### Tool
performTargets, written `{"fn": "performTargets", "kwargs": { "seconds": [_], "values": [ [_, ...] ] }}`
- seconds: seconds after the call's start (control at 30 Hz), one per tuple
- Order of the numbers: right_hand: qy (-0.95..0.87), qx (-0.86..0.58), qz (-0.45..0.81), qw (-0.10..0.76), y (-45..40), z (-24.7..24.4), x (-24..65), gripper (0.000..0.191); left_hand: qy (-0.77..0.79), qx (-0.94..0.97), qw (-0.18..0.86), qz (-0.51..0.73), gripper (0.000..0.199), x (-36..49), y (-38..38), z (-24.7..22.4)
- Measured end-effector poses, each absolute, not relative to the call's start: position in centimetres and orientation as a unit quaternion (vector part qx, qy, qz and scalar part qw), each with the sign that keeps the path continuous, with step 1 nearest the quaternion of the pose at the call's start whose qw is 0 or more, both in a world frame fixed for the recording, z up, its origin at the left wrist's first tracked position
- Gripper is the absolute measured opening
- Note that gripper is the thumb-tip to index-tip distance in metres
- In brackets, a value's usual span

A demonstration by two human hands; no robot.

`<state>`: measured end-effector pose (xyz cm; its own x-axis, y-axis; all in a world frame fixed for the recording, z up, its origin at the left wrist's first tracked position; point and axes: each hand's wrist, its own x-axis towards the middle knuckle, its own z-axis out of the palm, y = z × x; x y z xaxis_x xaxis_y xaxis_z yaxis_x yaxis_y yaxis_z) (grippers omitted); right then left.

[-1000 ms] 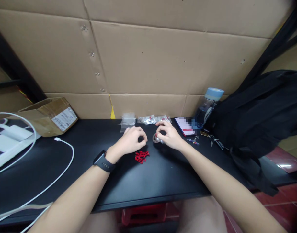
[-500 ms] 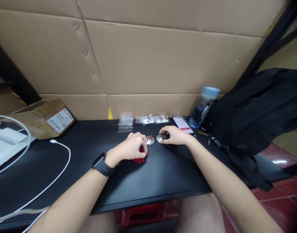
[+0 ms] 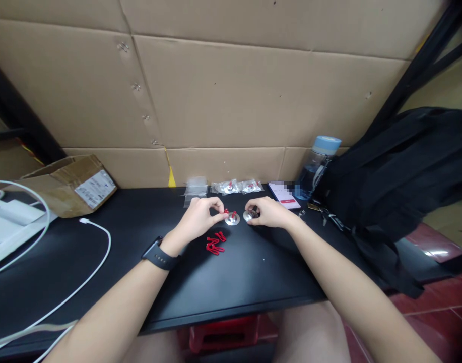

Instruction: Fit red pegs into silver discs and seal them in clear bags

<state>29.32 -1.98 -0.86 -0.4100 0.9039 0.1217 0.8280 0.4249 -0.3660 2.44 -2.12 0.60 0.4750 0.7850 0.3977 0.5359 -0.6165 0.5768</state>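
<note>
While the left hand (image 3: 200, 219) pinches a red cord (image 3: 225, 210), the right hand's (image 3: 270, 212) fingers hold a silvery disc (image 3: 248, 216).
Stiff, probably slick (I'd take its rim), it sits on the desk (image 3: 253, 282), three o'clock from a red-looped disc (image 3: 232, 221); the cord looks light, limp, pinchable.

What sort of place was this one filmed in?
Probably a makeshift personal workspace: a black desk set against a cardboard wall, with a bag at the right.
</note>
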Motion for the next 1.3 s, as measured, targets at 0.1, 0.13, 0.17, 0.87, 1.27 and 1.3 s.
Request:
{"fn": "performTargets", "kwargs": {
  "seconds": [0.1,0.13,0.17,0.87,1.27,1.3],
  "values": [
    [-0.825,-0.522,0.142,0.162,-1.8,-1.0,29.4,0.029,0.395,0.845,0.175,0.315,0.008,2.4,-2.0,0.6],
    [-0.824,-0.521,0.148,0.168,-1.8,-1.0,29.4,0.029,0.392,0.848,0.175,0.31,0.006,2.4,-2.0,0.6],
    [-0.823,-0.518,0.153,0.174,-1.7,-1.0,29.5,0.028,0.39,0.852,0.173,0.304,0.005,2.4,-2.0,0.6],
    [-0.723,-0.321,0.306,0.53,-4.9,-0.4,24.0,0.044,0.372,0.805,0.201,0.415,0.008,2.9,-2.6,0.6],
    [-0.74,-0.327,0.279,0.518,-5.2,-0.2,24.0,0.047,0.329,0.755,0.318,0.47,0.032,3.7,-3.1,0.6],
    [-0.741,-0.324,0.279,0.518,-5.2,-0.3,24.0,0.046,0.328,0.754,0.319,0.471,0.032,3.7,-3.1,0.6]
  ]
}}
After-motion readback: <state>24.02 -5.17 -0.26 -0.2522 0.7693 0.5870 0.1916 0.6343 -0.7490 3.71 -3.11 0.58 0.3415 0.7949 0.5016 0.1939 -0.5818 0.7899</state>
